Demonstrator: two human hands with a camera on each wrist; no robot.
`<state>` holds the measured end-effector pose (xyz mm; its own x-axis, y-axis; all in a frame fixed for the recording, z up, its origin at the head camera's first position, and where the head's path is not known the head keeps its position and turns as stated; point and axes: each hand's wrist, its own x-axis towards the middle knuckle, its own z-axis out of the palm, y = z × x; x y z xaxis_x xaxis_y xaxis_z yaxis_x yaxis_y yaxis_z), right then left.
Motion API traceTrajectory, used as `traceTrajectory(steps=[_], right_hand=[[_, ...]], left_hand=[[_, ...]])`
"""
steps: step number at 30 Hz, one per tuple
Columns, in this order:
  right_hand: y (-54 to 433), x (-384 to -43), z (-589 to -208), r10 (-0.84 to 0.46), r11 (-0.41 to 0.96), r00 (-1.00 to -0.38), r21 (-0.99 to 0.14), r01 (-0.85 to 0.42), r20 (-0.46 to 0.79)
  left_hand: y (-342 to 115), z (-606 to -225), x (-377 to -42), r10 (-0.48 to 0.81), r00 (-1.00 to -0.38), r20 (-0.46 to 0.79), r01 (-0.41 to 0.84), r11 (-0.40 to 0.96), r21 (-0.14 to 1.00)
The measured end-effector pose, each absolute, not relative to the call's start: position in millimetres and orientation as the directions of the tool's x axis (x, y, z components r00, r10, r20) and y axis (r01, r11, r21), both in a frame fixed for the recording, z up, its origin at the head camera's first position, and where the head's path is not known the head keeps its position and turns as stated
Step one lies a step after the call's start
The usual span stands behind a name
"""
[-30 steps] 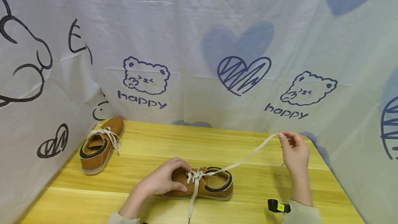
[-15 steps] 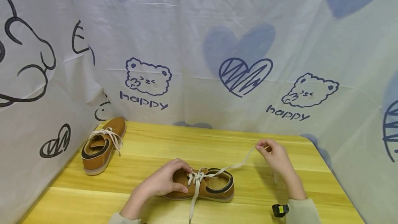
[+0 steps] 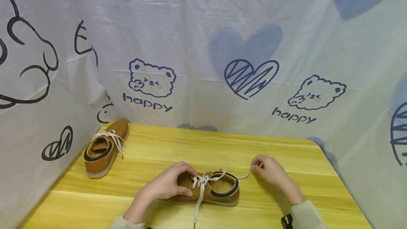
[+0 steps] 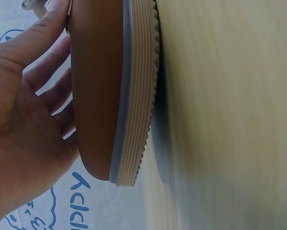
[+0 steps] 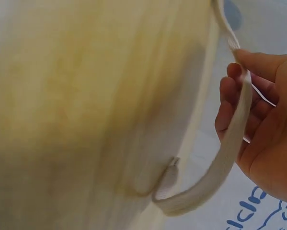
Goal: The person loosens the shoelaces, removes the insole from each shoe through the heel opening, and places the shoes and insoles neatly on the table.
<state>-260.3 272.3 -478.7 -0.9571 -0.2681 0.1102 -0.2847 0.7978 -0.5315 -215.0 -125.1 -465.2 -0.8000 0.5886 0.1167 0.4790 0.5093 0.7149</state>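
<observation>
A brown shoe stands on the table with its toe to the left. My left hand holds it over the toe, thumb on the near side and fingers on the far side. In the left wrist view the thumb reaches toward the laces, beside the brown upper and ridged sole. Right of the heel, my right hand pinches one cream shoelace. Its loose tail dangles below the fingers. The other lace end drapes over the near side from the knot.
Another brown shoe with tied cream laces stands at the table's left, toe away. The wooden table meets a printed white cloth at the back. A black strap is on the right wrist.
My right hand has come left and down toward the shoe, still pinching the lace. The once taut lace now hangs slack and loops over the shoe's opening. The left hand keeps its hold.
</observation>
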Motion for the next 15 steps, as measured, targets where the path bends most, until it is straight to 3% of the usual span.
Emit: traceTrajectory(steps=[9, 15], right_hand=[[269.6, -256.1, -483.0, -0.308, 0.794, -0.949, -0.533, -0.293, 0.063], [264.3, -253.9, -475.6, -0.240, 0.785, -0.951, -0.538, -0.308, 0.195]], left_hand=[[-125.3, -463.6, -214.8, 0.587, -0.802, 0.113, 0.470, 0.502, 0.726], [-125.1, -464.8, -215.2, 0.593, -0.796, 0.120, 0.483, 0.503, 0.717]])
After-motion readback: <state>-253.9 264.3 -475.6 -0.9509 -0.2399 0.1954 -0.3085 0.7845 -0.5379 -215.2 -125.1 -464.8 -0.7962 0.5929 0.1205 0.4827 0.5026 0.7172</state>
